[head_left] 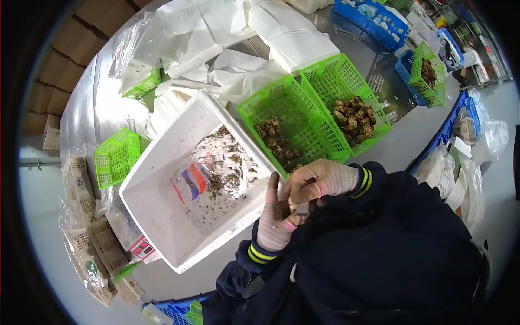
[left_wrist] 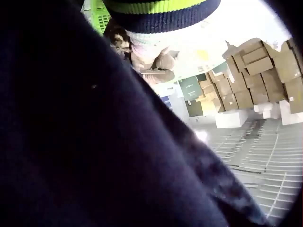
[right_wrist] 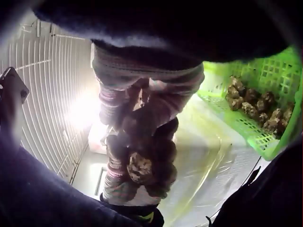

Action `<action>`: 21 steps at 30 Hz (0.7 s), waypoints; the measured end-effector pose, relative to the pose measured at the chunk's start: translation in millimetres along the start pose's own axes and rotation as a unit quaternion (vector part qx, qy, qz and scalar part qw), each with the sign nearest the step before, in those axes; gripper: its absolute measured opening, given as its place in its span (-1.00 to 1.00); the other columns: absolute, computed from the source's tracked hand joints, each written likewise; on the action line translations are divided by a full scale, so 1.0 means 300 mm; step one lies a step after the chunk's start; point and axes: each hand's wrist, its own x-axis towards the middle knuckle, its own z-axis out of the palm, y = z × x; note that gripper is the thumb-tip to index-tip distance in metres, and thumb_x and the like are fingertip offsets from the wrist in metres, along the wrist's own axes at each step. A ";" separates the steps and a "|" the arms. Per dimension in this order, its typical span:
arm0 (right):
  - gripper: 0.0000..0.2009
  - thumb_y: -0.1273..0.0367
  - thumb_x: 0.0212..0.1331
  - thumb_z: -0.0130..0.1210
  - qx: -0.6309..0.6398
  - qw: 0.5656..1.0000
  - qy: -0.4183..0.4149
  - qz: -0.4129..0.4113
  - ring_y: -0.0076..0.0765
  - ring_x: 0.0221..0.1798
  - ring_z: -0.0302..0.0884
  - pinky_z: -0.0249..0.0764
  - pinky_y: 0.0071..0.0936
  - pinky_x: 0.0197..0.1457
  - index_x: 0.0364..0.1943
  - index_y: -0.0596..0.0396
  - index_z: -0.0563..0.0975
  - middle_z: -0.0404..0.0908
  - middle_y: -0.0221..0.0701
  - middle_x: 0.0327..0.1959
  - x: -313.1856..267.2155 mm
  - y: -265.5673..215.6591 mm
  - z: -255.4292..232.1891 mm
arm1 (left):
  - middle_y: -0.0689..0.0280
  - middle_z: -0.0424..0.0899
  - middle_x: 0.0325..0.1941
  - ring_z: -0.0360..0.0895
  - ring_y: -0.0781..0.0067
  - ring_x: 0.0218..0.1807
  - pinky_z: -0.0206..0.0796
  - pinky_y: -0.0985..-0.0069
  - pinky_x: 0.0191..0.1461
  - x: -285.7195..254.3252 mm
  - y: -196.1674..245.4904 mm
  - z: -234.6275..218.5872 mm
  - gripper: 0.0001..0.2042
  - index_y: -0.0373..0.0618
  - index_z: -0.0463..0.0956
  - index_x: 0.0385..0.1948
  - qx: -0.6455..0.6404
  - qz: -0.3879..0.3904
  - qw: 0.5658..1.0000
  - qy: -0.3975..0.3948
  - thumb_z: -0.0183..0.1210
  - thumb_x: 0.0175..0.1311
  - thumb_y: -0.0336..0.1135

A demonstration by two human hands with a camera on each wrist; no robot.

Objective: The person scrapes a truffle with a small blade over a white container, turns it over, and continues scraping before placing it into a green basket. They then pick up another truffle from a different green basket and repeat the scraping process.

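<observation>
In the head view my left hand grips a brown, lumpy piece, its pale part facing my body. My right hand meets it from the other side, thumb and fingers curled in close. A small grey flat tool shows between the hands; its edge also appears by the fingers in the left wrist view, and its full shape is hidden. Both hands wear pale striped gloves with dirty fingertips. Beside them stands a white tub with brown crumbs and a printed bag inside.
Beyond my hands, two green baskets hold brown lumpy pieces. Another green basket lies left of the tub. White sheets cover the far table. A blue crate sits at the back; cartons are stacked at upper left.
</observation>
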 end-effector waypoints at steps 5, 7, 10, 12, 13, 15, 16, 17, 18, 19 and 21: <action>-0.69 0.22 0.21 0.16 0.106 0.986 0.127 -0.015 -0.49 -0.37 0.58 0.53 -0.55 -0.37 -0.10 0.16 0.57 0.61 -0.37 -0.35 -0.152 0.080 -0.341 | 0.18 0.45 0.09 0.41 0.44 0.07 0.25 0.54 0.14 0.205 -0.245 0.042 -0.31 -0.19 -0.03 0.37 0.051 -0.004 0.999 0.005 0.19 0.29 -0.31; -0.67 0.18 0.24 0.13 0.007 0.957 0.288 -0.038 -0.52 -0.42 0.56 0.46 -0.63 -0.46 -0.11 0.18 0.56 0.61 -0.36 -0.38 -0.196 0.174 -0.562 | 0.17 0.52 0.02 0.48 0.34 0.03 0.32 0.50 0.07 0.259 -0.314 0.017 -0.53 -0.23 0.32 0.15 0.184 -0.019 0.980 0.076 0.23 0.23 -0.34; -0.67 0.17 0.20 0.20 0.210 0.928 0.302 -0.056 -0.53 -0.50 0.58 0.38 -0.66 -0.59 -0.08 0.09 0.56 0.61 -0.42 -0.35 -0.272 0.440 -0.907 | 0.02 0.53 -0.11 0.51 -0.03 -0.10 0.40 0.29 -0.05 0.359 -0.404 -0.053 -0.75 -0.21 0.51 -0.22 0.532 0.022 0.839 0.114 0.22 0.01 -0.49; -0.67 0.18 0.20 0.20 0.163 0.913 0.374 -0.024 -0.55 -0.50 0.55 0.37 -0.66 -0.58 -0.07 0.08 0.55 0.59 -0.45 -0.34 -0.283 0.414 -0.910 | 0.10 0.53 -0.03 0.47 0.02 0.00 0.34 0.24 0.03 0.430 -0.408 -0.029 -0.68 -0.12 0.50 -0.16 0.660 -0.002 0.737 0.148 0.19 -0.05 -0.50; -0.67 0.19 0.20 0.20 0.113 0.887 0.448 0.006 -0.58 -0.51 0.52 0.36 -0.67 -0.56 -0.05 0.08 0.54 0.58 -0.49 -0.33 -0.290 0.393 -0.909 | 0.14 0.53 0.02 0.44 0.07 0.05 0.33 0.23 0.05 0.469 -0.391 -0.005 -0.67 -0.06 0.50 -0.15 0.714 0.012 0.682 0.158 0.18 -0.05 -0.48; -0.69 0.18 0.22 0.18 0.101 0.897 0.430 -0.010 -0.59 -0.47 0.53 0.37 -0.68 -0.53 -0.10 0.08 0.55 0.61 -0.48 -0.29 -0.301 0.382 -0.939 | 0.19 0.53 0.01 0.42 0.14 0.07 0.32 0.26 0.04 0.546 -0.442 -0.029 -0.70 0.00 0.50 -0.17 0.785 0.031 0.598 0.156 0.16 -0.02 -0.45; -0.69 0.19 0.21 0.19 0.131 0.898 0.417 -0.053 -0.56 -0.45 0.57 0.39 -0.69 -0.53 -0.09 0.07 0.55 0.62 -0.47 -0.28 -0.299 0.383 -0.949 | 0.24 0.53 0.00 0.40 0.21 0.09 0.30 0.29 0.04 0.577 -0.474 -0.052 -0.72 0.07 0.50 -0.18 0.844 0.058 0.513 0.147 0.15 0.01 -0.42; -0.69 0.19 0.20 0.20 0.159 0.895 0.404 -0.100 -0.54 -0.42 0.61 0.40 -0.69 -0.54 -0.09 0.06 0.56 0.62 -0.47 -0.28 -0.302 0.373 -0.956 | 0.24 0.53 0.00 0.40 0.21 0.09 0.30 0.29 0.04 0.603 -0.513 -0.090 -0.72 0.07 0.50 -0.18 0.846 0.059 0.510 0.146 0.15 0.01 -0.42; -0.70 0.20 0.19 0.20 0.133 0.889 0.430 -0.080 -0.54 -0.42 0.61 0.41 -0.69 -0.53 -0.13 0.10 0.56 0.62 -0.46 -0.30 -0.294 0.327 -0.920 | 0.29 0.52 -0.04 0.39 0.20 0.08 0.30 0.26 0.04 0.632 -0.552 -0.131 -0.74 0.12 0.50 -0.17 0.872 -0.004 0.475 0.121 0.09 0.05 -0.37; -0.70 0.20 0.19 0.20 0.133 0.889 0.431 -0.082 -0.54 -0.42 0.61 0.41 -0.69 -0.53 -0.13 0.10 0.56 0.62 -0.46 -0.30 -0.297 0.326 -0.913 | 0.33 0.51 -0.08 0.39 0.19 0.07 0.29 0.24 0.04 0.654 -0.570 -0.151 -0.75 0.17 0.51 -0.16 0.891 -0.068 0.438 0.097 0.04 0.09 -0.32; -0.70 0.20 0.19 0.19 0.106 0.926 0.350 -0.092 -0.54 -0.42 0.60 0.42 -0.69 -0.51 -0.16 0.14 0.56 0.62 -0.43 -0.33 -0.301 0.298 -0.888 | 0.35 0.50 -0.14 0.39 0.21 0.05 0.30 0.21 -0.01 0.675 -0.549 -0.139 -0.78 0.17 0.50 -0.20 0.897 -0.099 0.421 0.090 0.07 0.07 -0.31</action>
